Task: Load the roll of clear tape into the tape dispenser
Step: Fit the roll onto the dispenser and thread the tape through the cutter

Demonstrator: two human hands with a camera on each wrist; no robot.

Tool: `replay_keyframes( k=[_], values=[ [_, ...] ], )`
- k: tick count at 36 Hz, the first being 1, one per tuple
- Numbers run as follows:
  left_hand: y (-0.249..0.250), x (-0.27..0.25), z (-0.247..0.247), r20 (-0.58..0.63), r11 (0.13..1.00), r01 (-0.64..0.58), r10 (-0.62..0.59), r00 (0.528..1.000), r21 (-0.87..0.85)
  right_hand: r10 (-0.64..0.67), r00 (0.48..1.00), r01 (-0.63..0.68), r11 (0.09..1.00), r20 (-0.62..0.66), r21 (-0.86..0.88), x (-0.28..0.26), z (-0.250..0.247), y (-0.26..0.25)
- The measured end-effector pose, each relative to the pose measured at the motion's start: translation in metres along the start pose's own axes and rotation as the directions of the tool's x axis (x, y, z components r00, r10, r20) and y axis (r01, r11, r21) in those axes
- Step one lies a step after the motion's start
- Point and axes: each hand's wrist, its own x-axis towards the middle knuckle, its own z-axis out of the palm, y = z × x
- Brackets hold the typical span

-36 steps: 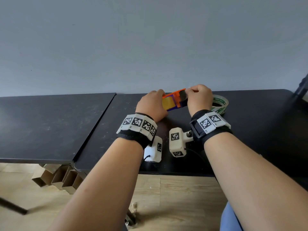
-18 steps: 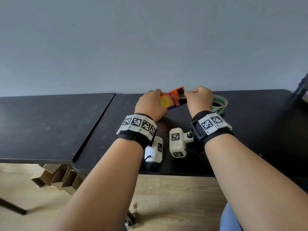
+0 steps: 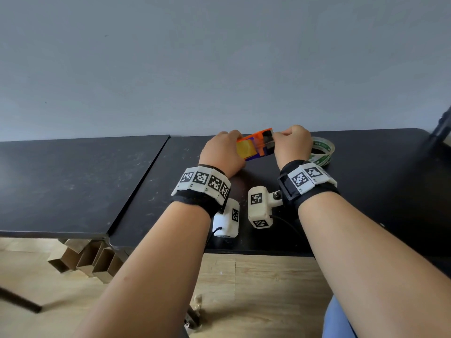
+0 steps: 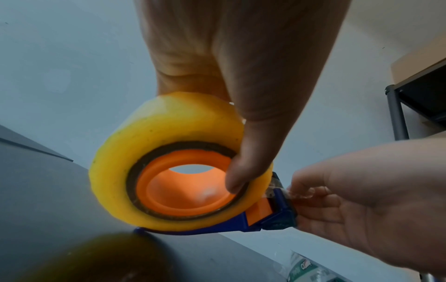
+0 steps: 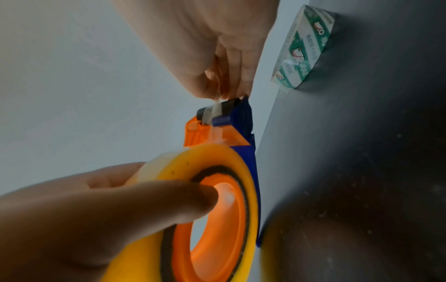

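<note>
Table's [image 3: 366, 191] far edge: hands grip tape dispenser [image 3: 258, 146]

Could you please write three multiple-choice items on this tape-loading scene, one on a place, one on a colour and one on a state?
1. Where is the green-printed tape roll?
A. on the black table, beside the right hand
B. on the floor
C. in the left hand

2. What colour is the hub inside the yellowish tape roll?
A. white
B. orange
C. green

3. What is the right hand doing?
A. lying flat on the table
B. pinching the clear tape end at the dispenser's front
C. holding scissors

Answers: 1 A, it lies on the black table; 2 B, the left wrist view shows orange; 3 B, its fingertips pinch the strip.
</note>
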Motion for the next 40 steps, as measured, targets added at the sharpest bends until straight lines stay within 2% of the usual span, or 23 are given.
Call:
replay_keyframes(
  k=[6, 12, 24, 40],
  values=[
    [0.0, 0.0, -0.001, 0.013, 1.0, 0.001, -0.001, 1.0, 0.023, 0.013, 0.999, -0.011, 0.999, -0.031, 0.036, 0.001, 0.003, -0.002],
    [-0.001, 0.001, -0.001, 0.012, 1.0, 0.029, -0.029, 0.999, 0.003, -0.082, 0.995, 0.088, 0.988, -0.051, 0.127, 0.0, 0.002, -0.007],
    [0.003, 0.005, 0.0, -0.029, 0.998, 0.068, -0.068, 0.997, -0.001, -0.142, 0.987, 0.155, 0.962, -0.075, 0.225, -0.005, -0.006, -0.02],
    [-0.003, 0.009, 0.004, -0.068, 0.997, 0.062, -0.059, 0.996, 0.047, 0.018, 0.993, 0.03, 0.914, -0.115, 0.404, -0.006, -0.005, -0.022]
  ],
)
